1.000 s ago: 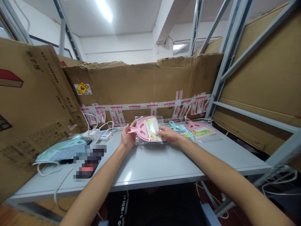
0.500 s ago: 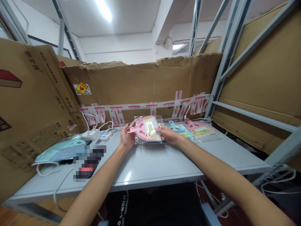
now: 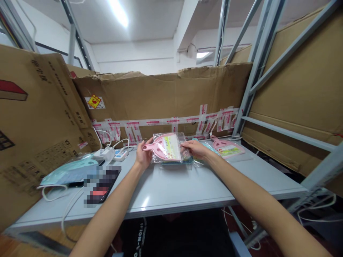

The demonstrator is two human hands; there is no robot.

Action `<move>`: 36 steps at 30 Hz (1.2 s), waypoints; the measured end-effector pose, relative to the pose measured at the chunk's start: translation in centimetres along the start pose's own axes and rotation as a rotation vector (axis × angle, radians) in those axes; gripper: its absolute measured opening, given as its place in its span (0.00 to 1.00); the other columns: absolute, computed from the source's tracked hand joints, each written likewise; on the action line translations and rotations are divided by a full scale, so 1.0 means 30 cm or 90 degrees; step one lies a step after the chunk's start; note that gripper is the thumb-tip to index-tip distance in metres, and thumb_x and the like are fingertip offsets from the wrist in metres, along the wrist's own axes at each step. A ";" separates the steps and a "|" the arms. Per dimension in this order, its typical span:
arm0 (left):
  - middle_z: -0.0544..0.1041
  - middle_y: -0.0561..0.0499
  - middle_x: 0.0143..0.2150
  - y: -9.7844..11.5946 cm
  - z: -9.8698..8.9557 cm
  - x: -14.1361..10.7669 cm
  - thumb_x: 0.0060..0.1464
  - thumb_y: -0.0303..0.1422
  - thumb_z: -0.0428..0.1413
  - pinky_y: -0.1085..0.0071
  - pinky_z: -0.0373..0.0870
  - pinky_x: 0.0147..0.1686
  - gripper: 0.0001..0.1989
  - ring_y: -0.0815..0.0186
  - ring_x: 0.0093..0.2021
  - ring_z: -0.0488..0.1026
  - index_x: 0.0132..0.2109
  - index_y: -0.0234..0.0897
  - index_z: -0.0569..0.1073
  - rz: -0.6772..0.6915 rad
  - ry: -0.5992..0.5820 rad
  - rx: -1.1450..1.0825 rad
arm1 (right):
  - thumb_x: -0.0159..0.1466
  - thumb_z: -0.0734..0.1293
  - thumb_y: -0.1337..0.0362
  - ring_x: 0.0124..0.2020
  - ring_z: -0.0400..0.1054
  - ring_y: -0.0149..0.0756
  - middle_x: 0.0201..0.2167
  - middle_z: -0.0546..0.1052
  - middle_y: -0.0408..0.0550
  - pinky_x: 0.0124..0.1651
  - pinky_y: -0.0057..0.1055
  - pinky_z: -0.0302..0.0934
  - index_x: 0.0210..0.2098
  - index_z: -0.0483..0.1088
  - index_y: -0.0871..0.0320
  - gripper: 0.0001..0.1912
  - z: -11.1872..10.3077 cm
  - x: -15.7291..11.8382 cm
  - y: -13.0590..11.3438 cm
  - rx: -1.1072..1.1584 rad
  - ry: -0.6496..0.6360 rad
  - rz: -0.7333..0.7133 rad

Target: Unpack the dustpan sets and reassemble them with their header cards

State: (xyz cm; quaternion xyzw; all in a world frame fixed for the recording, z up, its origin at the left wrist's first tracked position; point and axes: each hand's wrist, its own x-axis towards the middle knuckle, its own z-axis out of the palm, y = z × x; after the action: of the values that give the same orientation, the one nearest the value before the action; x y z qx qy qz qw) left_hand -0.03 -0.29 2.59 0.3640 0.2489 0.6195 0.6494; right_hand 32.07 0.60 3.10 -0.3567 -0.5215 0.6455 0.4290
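Observation:
A pink dustpan (image 3: 158,147) in a clear plastic bag, with a green-and-white printed card, is held up over the desk. My left hand (image 3: 143,156) is closed round its handle end at the left. The fingers of my right hand (image 3: 197,149) pinch the loose right edge of the bag. Just beneath it shows the edge of a teal thing (image 3: 178,163), mostly hidden. Behind my right hand lies a teal bagged dustpan (image 3: 210,145), partly covered. Farther right rests another pink bagged dustpan (image 3: 227,148).
On the left of the grey desk (image 3: 171,189) lie a teal bagged item (image 3: 71,170), a phone blurred by pixels (image 3: 103,189) and a power strip (image 3: 119,154) with white cables. Cardboard (image 3: 150,96) walls the back; a metal shelf frame (image 3: 264,71) stands at right.
My right hand has shifted slightly right, stretching the bag's edge away from the pink dustpan. The dustpan has tilted a little, and the teal one behind my right hand is more covered.

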 end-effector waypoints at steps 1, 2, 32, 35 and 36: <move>0.89 0.39 0.52 0.005 0.001 -0.002 0.70 0.45 0.53 0.64 0.81 0.34 0.33 0.56 0.37 0.85 0.74 0.32 0.75 0.002 0.004 0.001 | 0.71 0.79 0.61 0.24 0.76 0.32 0.33 0.87 0.54 0.24 0.24 0.70 0.39 0.81 0.62 0.09 -0.008 -0.001 -0.007 0.005 0.006 0.002; 0.88 0.39 0.54 0.011 0.002 -0.006 0.70 0.46 0.52 0.62 0.82 0.37 0.34 0.54 0.39 0.86 0.74 0.32 0.75 0.002 0.007 0.002 | 0.72 0.78 0.61 0.25 0.77 0.33 0.33 0.87 0.54 0.24 0.24 0.69 0.40 0.81 0.61 0.10 -0.017 -0.002 -0.014 0.016 0.020 0.001; 0.88 0.45 0.43 0.023 -0.045 0.001 0.51 0.31 0.79 0.71 0.75 0.29 0.54 0.61 0.33 0.83 0.79 0.37 0.65 -0.190 0.067 0.371 | 0.63 0.86 0.58 0.31 0.79 0.36 0.41 0.86 0.51 0.26 0.29 0.78 0.59 0.76 0.58 0.30 0.079 -0.006 0.051 -0.016 -0.004 -0.006; 0.88 0.43 0.46 0.022 -0.091 0.033 0.49 0.32 0.79 0.71 0.75 0.30 0.57 0.60 0.34 0.83 0.80 0.38 0.62 -0.165 0.123 0.387 | 0.72 0.78 0.48 0.31 0.80 0.38 0.39 0.86 0.51 0.25 0.30 0.76 0.62 0.72 0.57 0.28 0.074 0.000 0.045 -0.035 -0.024 -0.013; 0.88 0.42 0.47 0.027 -0.106 0.044 0.49 0.33 0.79 0.70 0.76 0.31 0.56 0.60 0.35 0.84 0.79 0.38 0.63 -0.152 0.138 0.389 | 0.74 0.76 0.47 0.30 0.80 0.39 0.38 0.86 0.51 0.23 0.28 0.73 0.62 0.71 0.56 0.27 0.064 0.003 0.042 -0.060 -0.012 -0.020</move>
State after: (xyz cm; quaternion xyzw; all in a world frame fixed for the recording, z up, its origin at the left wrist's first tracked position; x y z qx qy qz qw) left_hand -2.86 1.50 1.44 0.4422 0.5312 0.4710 0.5482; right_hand 30.06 -0.14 2.26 -0.3625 -0.5608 0.6167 0.4168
